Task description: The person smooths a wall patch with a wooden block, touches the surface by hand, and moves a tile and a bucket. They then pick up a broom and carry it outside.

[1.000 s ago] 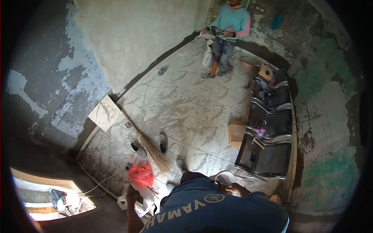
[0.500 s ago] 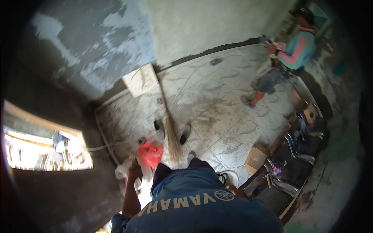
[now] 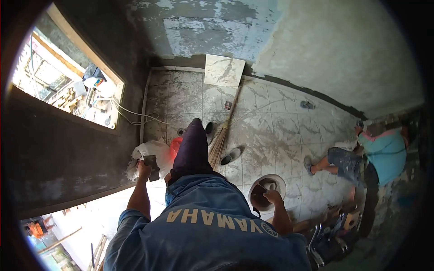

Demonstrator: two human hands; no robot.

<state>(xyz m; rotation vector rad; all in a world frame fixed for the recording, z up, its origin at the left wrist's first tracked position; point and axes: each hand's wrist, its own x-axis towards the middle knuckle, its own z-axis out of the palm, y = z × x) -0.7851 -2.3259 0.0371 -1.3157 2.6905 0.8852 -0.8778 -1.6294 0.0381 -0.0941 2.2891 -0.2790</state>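
My left hand (image 3: pixel 144 170) is closed on a dark, flat, roughly rectangular tool (image 3: pixel 153 167), held out beside a whitish plastic sack (image 3: pixel 151 148). A red plastic bag (image 3: pixel 175 145) shows partly behind my raised leg. On the other side, my right hand (image 3: pixel 272 197) hangs over a round white bucket (image 3: pixel 282 184), fingers curled as if round its handle, which is mostly hidden. Inside the bucket is something brown with a pale piece beside it. A straw broom (image 3: pixel 221 141) lies on the tiled floor ahead, a slipper (image 3: pixel 231 156) close to its bristles.
A loose marbled tile (image 3: pixel 224 70) leans by the back wall. At right, a person (image 3: pixel 384 156) in a teal top crouches near the wall. Chairs with metal armrests (image 3: pixel 315 246) stand at lower right. Pale cables (image 3: pixel 131 118) run in from the window opening (image 3: pixel 68 81).
My view has swung left and one leg has come forward. The bucket and my right hand have come into fuller view. The other person has gone from standing to crouching.
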